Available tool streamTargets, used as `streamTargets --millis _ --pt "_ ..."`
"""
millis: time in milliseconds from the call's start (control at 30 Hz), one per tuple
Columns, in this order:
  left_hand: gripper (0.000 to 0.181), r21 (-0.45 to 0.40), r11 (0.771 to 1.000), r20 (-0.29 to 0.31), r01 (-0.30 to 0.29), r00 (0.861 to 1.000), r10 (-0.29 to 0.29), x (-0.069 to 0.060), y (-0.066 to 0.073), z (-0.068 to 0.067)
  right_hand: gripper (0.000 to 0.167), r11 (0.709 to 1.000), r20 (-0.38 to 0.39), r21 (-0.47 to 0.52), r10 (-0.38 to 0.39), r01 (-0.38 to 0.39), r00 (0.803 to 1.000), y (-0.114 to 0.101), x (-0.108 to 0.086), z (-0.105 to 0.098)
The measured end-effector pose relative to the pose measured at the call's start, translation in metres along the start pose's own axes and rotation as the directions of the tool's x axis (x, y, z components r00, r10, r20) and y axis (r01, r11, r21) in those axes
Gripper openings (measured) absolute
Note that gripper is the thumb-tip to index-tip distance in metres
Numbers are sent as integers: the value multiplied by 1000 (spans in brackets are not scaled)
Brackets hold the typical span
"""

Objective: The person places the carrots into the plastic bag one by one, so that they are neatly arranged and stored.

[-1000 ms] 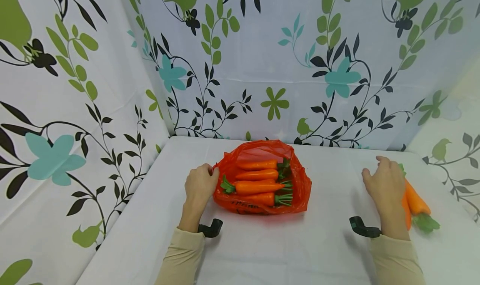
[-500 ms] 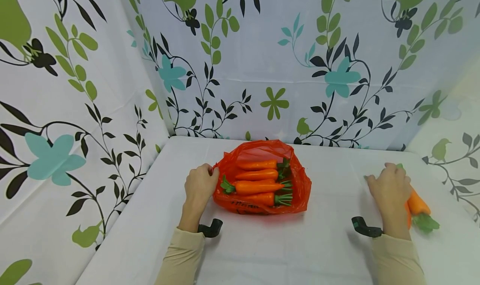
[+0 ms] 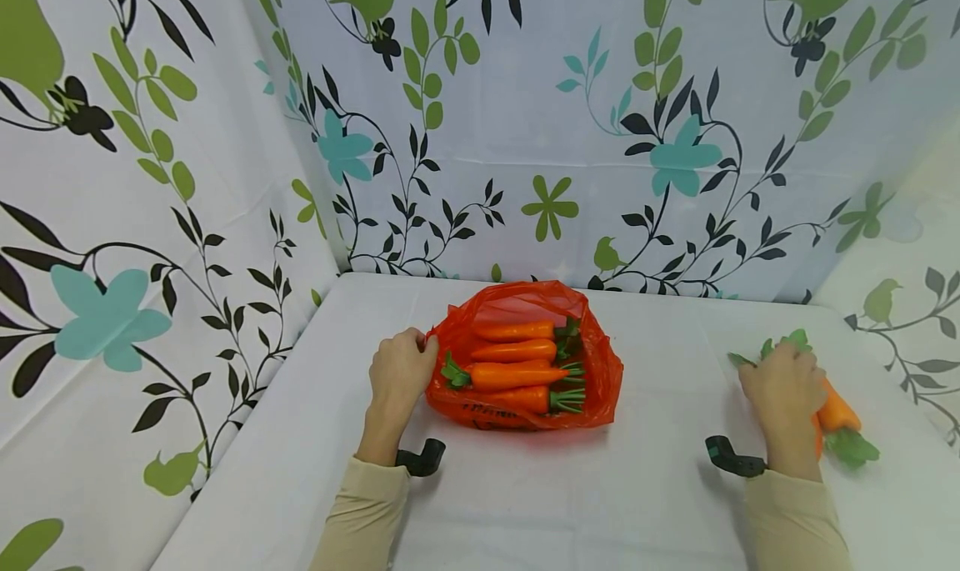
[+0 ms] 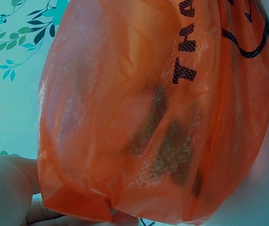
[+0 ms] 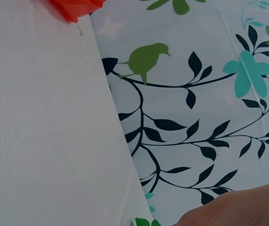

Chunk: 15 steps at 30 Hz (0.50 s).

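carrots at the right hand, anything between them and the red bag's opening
Nothing visible blocks the way: between the right hand, over the carrots, and the red bag, the head view shows only white table. The left hand pinches the bag's left edge, away from that side.

White tabletop (image 3: 570, 504) under your left hand (image 3: 397, 375) and right hand (image 3: 783, 392). Beyond both, you've got a printed back cloth (image 3: 510, 154): green birds, teal flowers, dark leafy vines. Matching left cloth (image 3: 225, 154) past your left; right cloth (image 3: 922, 246) past your right, yellowish, washed-out light there.
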<state>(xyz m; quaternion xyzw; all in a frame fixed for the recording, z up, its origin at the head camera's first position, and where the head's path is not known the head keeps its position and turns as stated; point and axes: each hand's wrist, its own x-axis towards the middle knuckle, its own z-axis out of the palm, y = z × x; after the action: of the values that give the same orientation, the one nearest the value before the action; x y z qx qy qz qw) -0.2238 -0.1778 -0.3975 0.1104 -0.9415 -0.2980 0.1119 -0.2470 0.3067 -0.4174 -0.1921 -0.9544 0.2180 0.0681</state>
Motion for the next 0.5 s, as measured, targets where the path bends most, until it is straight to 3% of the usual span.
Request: streamTargets --millis 500 --pt "28 10 1000 -7 -14 1000 14 0 0 0 55 997 90 -19 73 -71 993 8 5 3"
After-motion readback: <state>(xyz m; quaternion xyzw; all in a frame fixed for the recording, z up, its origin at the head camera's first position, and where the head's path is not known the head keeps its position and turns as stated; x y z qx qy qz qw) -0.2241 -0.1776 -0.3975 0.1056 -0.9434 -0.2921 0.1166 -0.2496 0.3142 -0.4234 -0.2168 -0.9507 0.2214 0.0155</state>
